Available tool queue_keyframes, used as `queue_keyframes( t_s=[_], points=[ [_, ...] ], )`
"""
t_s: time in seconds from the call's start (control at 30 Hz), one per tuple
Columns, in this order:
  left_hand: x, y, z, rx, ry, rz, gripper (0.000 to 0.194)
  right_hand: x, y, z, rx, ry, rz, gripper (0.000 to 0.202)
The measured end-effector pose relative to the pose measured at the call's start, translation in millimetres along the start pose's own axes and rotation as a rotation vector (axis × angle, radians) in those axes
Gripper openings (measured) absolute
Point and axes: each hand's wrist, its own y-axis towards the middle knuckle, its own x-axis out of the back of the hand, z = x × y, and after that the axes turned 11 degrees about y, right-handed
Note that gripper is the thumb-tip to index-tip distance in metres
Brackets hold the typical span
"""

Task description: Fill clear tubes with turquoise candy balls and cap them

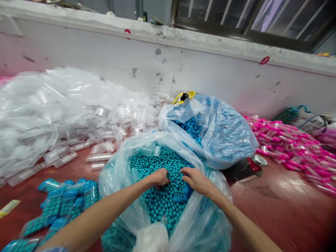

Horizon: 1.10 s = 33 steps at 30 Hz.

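A large clear plastic bag (118,154) stands open in front of me, full of small round teal beads (157,206). Inside it, my left hand (160,177) has its fingers curled down among the beads; whatever they hold is hidden. Opposite, my right hand (196,179) reaches over the bag's right side, thumb and fingers apart and bent just above the beads. Below that hand lie blue caps (180,198) on the bead surface. Clear plastic containers (151,150) rest at the back of the bag.
Filled bead containers with blue caps (68,199) lie at left. Behind them is a big heap of clear containers (65,108). A second bag (225,129) holds blue caps. To the right are a dark flask (248,169) and a pile of pink-capped containers (294,150) on the red floor (283,213).
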Motion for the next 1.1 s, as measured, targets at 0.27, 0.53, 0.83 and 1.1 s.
queue_keyframes(
  t_s=[0.27, 0.53, 0.83, 1.1],
  points=[
    [-14.7, -6, -3, -0.089, -0.652, 0.042, 0.034, 2, -11, -5, -0.065, 0.028, -0.194, 0.027],
    [5.8, -46, 0, -0.128, -0.827, -0.019, 0.028, -22, -20, 6, -0.055, -0.621, 0.237, 0.016],
    [0.9, -52, 6, -0.03, -0.729, -0.052, 0.035, -24, -2, 8, 0.039, -0.532, 0.134, 0.019],
    [3.9, -67, 2, -0.034, -0.807, 0.032, 0.041, -18, 1, 7, 0.098, -0.247, 0.237, 0.026]
  ],
)
